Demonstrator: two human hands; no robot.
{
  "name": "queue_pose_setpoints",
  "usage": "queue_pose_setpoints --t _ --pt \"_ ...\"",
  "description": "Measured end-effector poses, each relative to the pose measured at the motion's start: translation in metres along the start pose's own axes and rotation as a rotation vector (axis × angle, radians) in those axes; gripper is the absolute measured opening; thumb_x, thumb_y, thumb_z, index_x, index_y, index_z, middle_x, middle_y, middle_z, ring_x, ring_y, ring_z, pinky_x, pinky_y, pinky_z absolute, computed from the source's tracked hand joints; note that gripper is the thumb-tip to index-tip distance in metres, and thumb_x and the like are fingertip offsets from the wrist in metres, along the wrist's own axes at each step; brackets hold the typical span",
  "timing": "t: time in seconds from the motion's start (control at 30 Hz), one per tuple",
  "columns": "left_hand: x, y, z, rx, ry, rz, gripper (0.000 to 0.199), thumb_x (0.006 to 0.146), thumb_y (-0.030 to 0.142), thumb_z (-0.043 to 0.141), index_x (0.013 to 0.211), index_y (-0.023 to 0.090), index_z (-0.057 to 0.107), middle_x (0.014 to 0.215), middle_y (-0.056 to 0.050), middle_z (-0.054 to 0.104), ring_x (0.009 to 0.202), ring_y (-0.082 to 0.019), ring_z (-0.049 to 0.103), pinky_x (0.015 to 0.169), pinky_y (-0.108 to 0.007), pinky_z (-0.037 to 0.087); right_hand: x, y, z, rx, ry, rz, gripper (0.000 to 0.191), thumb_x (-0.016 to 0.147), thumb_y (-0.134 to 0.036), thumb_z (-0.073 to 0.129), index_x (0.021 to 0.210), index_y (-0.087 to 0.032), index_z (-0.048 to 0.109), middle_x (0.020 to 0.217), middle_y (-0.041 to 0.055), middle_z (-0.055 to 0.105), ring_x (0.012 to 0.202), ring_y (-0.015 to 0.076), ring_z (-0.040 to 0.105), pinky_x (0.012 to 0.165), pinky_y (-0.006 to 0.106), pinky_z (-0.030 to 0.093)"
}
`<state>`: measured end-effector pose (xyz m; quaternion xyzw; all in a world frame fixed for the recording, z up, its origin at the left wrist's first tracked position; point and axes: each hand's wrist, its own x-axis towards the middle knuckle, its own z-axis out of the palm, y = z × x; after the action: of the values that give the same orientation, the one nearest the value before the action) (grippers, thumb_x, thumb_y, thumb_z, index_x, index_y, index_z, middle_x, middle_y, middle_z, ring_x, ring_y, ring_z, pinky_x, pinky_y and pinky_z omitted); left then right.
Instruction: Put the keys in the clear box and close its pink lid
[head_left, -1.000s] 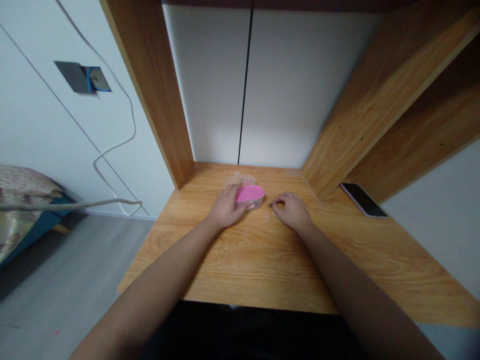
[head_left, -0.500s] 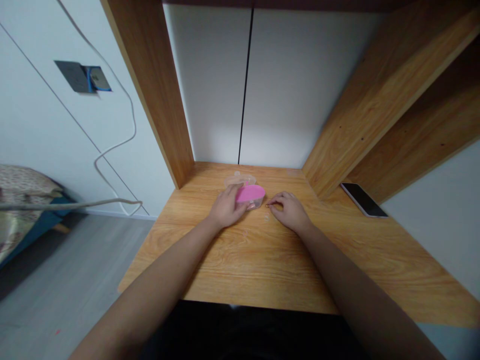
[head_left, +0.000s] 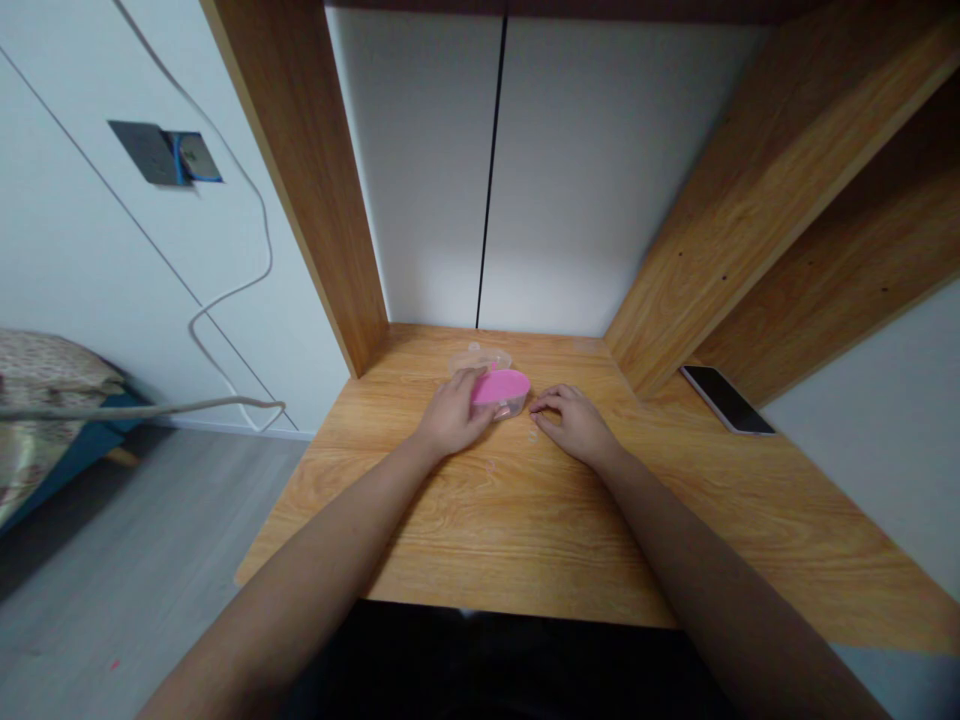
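Observation:
My left hand [head_left: 452, 412] is wrapped around the left side of a small oval box [head_left: 510, 386] with a pink top face and see-through walls. Right of the box, my right hand [head_left: 574, 422] rests low over the tabletop with thumb and fingertips brought together. Whatever lies in that pinch is too small to make out. Just below those fingertips is a tiny pale ring-like piece [head_left: 533, 436], and a faint pinkish one [head_left: 490, 466] lies closer to me. Behind the box sits a clear plastic lid-like piece [head_left: 480, 357], partly covered by my left hand.
The wooden desk [head_left: 525, 540] runs between wooden uprights, with a white back panel [head_left: 555, 200] behind. A phone [head_left: 726, 399] lies at the right by the wall. A pale cable [head_left: 266, 230] hangs on the left, near an opened wall socket [head_left: 196, 157].
My right hand has shifted slightly left, toward the box. A small dark loop seen at its fingertips earlier no longer shows clearly. My left hand and the box have stayed put.

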<state>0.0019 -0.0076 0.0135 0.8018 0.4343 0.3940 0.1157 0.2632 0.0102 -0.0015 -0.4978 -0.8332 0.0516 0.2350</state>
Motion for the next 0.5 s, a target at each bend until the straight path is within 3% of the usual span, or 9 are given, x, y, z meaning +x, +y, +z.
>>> queue_pose_setpoints --t 0.2,0.5 --pt "0.0001 0.0000 -0.0010 0.004 -0.005 0.010 0.061 0.089 0.049 0.062 0.140 0.020 0.046 0.138 -0.016 0.055 0.128 -0.032 0.054 0.105 -0.049 0.046 0.0007 -0.0026 -0.0019 0.045 0.040 -0.016 0.011 0.087 -0.027 0.064 0.090 -0.024 0.074 0.102 0.0064 0.067 0.101 0.0228 0.059 0.093 0.039 0.047" --pt "0.0002 -0.0008 0.0000 0.014 -0.001 0.013 0.061 0.088 0.047 0.064 0.139 0.020 0.047 0.139 -0.015 0.055 0.128 -0.032 0.053 0.105 -0.049 0.045 0.0020 0.0051 -0.0005 0.003 0.068 0.092 0.014 0.087 -0.031 0.064 0.085 -0.022 0.074 0.099 0.0071 0.069 0.100 0.0234 0.059 0.093 0.039 0.045"
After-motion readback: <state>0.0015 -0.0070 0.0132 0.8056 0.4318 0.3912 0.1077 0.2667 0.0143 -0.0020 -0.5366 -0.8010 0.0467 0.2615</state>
